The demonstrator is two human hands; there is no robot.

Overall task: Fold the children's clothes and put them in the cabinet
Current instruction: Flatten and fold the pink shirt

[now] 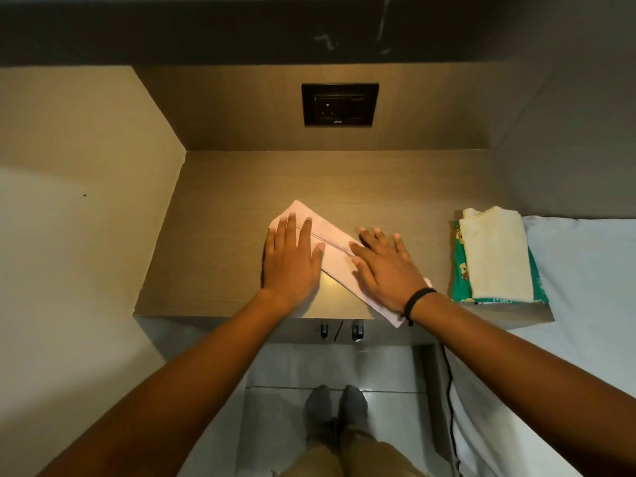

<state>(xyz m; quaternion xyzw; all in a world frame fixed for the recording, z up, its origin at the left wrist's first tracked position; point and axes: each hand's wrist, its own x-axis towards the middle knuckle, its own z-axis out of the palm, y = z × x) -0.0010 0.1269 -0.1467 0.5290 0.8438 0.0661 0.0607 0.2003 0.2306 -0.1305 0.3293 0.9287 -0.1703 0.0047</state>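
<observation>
The folding step looks to be in hand: a pale pink, soft cotton-like garment point(330, 249), already doubled into a long narrow band, lies slantwise on the matte wood-grain top of the cabinet point(213, 215), and both hands are flattening it. The left hand point(292, 259) lies palm down with its fingers straight and a little spread, covering the band's far, pointed end; the right hand point(385, 266), with a thin black cord bracelet point(414, 301) at its wrist, presses palm down with fingers splayed on the near half, and the band's near corner pokes out under that wrist, just past the cabinet's front edge. Neither hand grips anything. Between the two hands a stitched seam runs along the cloth, which looks thin, limp and smooth, likely to slide on the slick top and crease easily. Well to the right of the right hand sits a small stack of finished pieces: a cream, softly ribbed folded garment point(495, 256) on top of a green printed one with cartoon figures point(459, 270), beside white bedding point(585, 270). The next move probably calls for pinching one end and bringing it over the other to shorten the band, holding the edges square, then lifting it to storage; below the hands, two small dark door handles point(340, 331) mark the cabinet's shut doors.
</observation>
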